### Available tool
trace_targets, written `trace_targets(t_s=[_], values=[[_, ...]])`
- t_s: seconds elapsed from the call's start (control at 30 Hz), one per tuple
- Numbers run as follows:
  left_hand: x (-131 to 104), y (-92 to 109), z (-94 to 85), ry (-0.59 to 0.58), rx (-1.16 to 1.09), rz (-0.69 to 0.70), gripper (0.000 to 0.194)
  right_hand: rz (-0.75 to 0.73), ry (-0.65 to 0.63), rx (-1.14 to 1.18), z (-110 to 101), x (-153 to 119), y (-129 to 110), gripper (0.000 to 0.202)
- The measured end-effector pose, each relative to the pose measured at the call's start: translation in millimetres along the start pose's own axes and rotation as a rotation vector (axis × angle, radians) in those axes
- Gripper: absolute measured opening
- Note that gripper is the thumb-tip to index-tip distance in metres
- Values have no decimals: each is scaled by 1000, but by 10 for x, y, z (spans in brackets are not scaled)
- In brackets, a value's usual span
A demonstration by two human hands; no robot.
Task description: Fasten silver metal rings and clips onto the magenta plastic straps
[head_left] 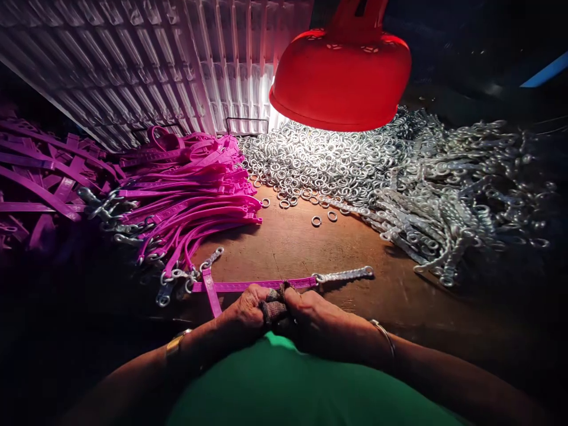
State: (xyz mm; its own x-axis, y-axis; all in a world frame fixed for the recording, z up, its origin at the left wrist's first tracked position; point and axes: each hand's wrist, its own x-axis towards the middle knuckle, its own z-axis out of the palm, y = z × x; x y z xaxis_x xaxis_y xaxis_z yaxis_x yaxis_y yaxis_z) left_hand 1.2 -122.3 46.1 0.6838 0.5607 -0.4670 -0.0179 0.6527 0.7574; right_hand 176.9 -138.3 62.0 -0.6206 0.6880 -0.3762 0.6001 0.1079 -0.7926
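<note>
My left hand [252,309] and my right hand [313,318] meet close to my body, fingers curled together. Dark cloth wraps [275,309] cover some fingertips. What the fingers pinch, if anything, is hidden. Just beyond them a pink strap [297,283] lies across the table, a ring at its right end joining a silvery twisted piece with an eyelet [346,274]. A second pink strap [211,290] runs down behind my left forearm, with a ring and short metal link [212,258] at its upper end.
Pink straps [199,177] are heaped at left, several with metal links on their ends. Loose metal rings [319,165] form a pile under a red lamp [341,80]. Silvery twisted pieces [461,195] lie heaped at right. A ribbed translucent panel [164,65] stands behind the wooden table [284,236].
</note>
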Motion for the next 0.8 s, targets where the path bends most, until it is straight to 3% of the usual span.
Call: trace_targets(t_s=[0.1, 0.2, 0.4, 0.57, 0.7, 0.8], values=[[64, 0, -67, -60, -45, -28, 37, -97, 13, 39, -46, 68, 130, 11], [117, 106, -228, -15, 218, -20, 37, -121, 50, -17, -163, 65, 234, 10], [-2, 266, -736, 419, 1014, 63, 31, -39, 286, -18, -387, -74, 528, 20], [-231, -57, -888, 658, 1497, 195, 30, 25, 405, -346, -291, -122, 786, 11], [-319, -288, -867, 746, 1521, 283, 24, -56, 547, -617, -304, -138, 960, 18], [-299, -186, -879, 746, 1402, 362, 21, -127, 720, -735, -501, -142, 1252, 23]])
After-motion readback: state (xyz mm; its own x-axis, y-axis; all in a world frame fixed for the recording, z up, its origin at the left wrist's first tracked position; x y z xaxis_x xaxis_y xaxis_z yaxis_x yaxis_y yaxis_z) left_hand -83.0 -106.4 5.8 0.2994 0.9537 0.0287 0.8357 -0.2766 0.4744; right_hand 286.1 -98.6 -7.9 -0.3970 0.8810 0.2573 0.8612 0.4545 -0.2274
